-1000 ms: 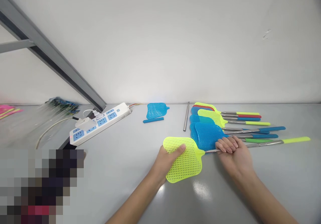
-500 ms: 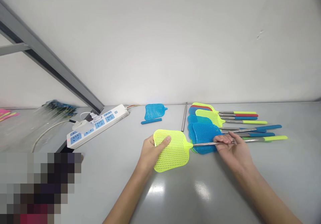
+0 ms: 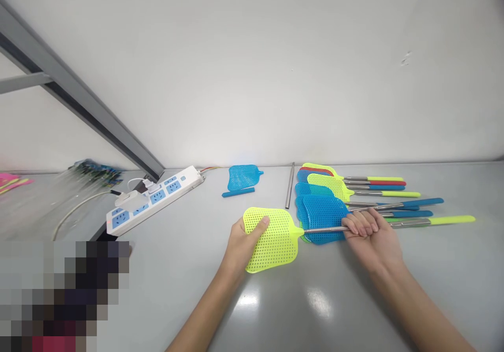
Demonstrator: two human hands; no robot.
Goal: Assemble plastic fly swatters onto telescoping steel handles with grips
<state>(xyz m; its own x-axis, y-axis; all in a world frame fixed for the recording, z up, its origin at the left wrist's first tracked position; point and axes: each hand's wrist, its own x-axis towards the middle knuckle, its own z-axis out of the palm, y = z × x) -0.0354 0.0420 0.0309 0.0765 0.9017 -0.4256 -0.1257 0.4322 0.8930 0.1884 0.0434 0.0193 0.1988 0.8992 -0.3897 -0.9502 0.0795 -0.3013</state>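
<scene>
My left hand (image 3: 242, 241) pinches the far left edge of a yellow-green fly swatter (image 3: 274, 240), thumb on top of its perforated head. Around the metal rod of that same swatter, the fingers of my right hand (image 3: 372, 236) are curled shut. Its yellow-green handle points right, past my right hand. Just beyond, a pile of fly swatters (image 3: 323, 215) in blue, yellow-green and red lies with the handles to the right; the held rod crosses over a blue head there. Part of the rod is hidden by my right fingers.
Toward the wall lie a loose blue swatter head (image 3: 242, 177), a blue handle piece (image 3: 238, 192) and a metal rod (image 3: 290, 186). A white power strip (image 3: 155, 199) with plugs stands at left, near a metal frame bar (image 3: 94, 105) and clear plastic bags (image 3: 51, 199).
My right fingers have closed around the rod. The yellow-green handle now reaches farther right, while the swatter head in my left hand has hardly shifted.
</scene>
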